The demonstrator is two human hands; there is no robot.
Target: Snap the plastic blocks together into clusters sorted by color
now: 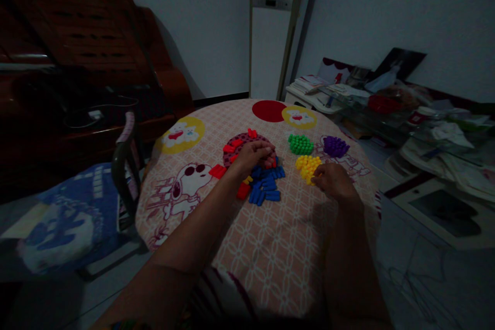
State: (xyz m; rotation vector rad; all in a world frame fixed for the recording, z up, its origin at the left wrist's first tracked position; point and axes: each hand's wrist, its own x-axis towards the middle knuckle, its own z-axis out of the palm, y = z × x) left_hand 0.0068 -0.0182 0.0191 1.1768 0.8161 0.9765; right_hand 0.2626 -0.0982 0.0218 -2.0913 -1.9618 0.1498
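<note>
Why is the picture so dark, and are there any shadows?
Head view: the room light looks dim, so the wooden sofa sinks into near-black; head view: a soft shadow lies on the tablecloth beside the right forearm, but the yellow pieces show brightly.

No text can be read; 1 red mark (pixel 339 78) on the pale card (pixel 328 70), beyond the right hand (pixel 333 181) (small, dim), is too blurred.

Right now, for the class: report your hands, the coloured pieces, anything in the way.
Left hand over red pieces and blue pieces, blocking view of some. Right hand at yellow pile. Green pile, purple pile untouched, farther off.
</note>
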